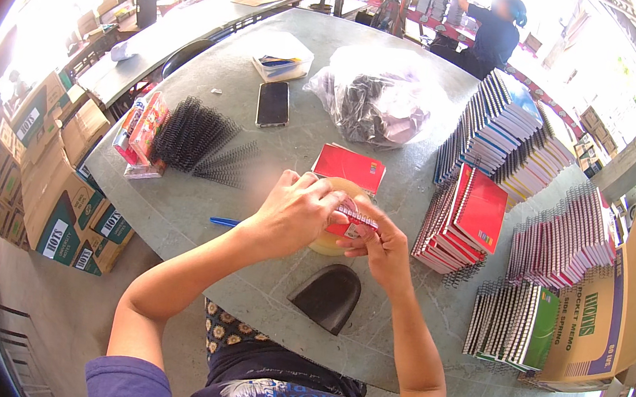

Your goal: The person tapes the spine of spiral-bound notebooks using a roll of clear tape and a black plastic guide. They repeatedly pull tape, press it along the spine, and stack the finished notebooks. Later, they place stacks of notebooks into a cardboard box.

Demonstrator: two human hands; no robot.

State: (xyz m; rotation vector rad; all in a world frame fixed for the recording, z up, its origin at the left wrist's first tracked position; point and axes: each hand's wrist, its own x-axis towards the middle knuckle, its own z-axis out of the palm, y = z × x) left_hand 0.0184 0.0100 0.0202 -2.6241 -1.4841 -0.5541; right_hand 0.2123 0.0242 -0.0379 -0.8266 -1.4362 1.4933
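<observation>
1. While both hands meet over the middle of the near edge of the worktop (200, 209), the small red notebook (353, 219) sits pinched between them, above a roll of clear tape (326, 242).
2. Left hand (297, 210) curls over the top, fingers clasping the notebook; right hand (383, 246) grips its lower corner in a tight pinch.
3. To do this well, I'd say keep the notebook square and the pinch firm so nothing slips.
4. Just behind, another red notebook (351, 168) lies flat; a dark curved object (329, 296) rests at the near edge.
5. Along the right edge, stacks of spiral notebooks (495, 132); on the left, black binding coils (193, 135); a phone (273, 103) further back.
6. Cardboard boxes (62, 202) crowd the floor left; another person (498, 31) works beyond.
</observation>
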